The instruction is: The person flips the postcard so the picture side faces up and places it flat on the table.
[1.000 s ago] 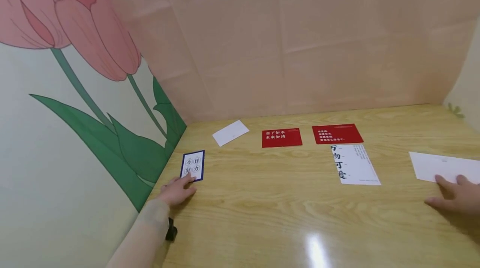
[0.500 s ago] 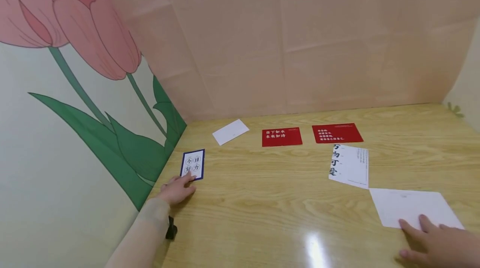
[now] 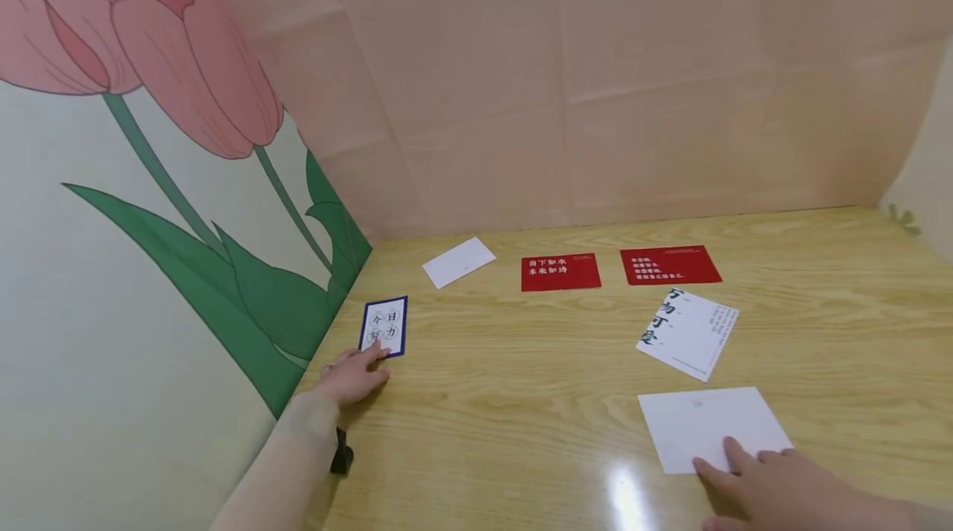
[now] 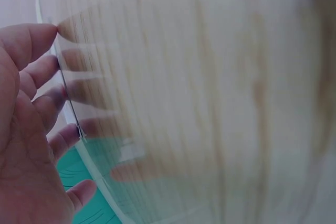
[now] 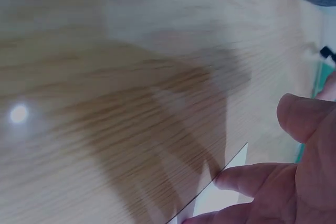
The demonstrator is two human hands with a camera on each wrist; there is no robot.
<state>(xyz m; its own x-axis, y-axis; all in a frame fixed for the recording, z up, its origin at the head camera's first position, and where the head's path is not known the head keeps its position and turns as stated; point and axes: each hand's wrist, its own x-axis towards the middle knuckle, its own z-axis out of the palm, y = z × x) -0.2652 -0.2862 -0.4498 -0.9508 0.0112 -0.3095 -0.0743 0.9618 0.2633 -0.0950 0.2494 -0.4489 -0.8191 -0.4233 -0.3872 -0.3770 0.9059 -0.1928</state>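
My left hand (image 3: 351, 380) rests its fingertips on the lower edge of a small white card with a blue border (image 3: 393, 322), marked with large black characters in circles. At the lower right, my right hand (image 3: 785, 483) touches the near edge of a plain white card (image 3: 700, 428) with extended fingertips. The right wrist view shows those fingers (image 5: 249, 178) over a thin edge of this card. Just beyond it lies a white card with bold black characters (image 3: 685, 337), tilted on the table.
Farther back on the wooden table (image 3: 506, 399) lie a red card (image 3: 581, 276), another red card (image 3: 696, 268) and a small blank white card (image 3: 458, 262). A tulip-painted wall (image 3: 149, 308) borders the left side, and a pink cloth (image 3: 462, 101) hangs behind.
My right hand has slid the plain white card left and nearer across the table. The card with bold black characters has turned and shifted slightly left. My left hand has stayed put.
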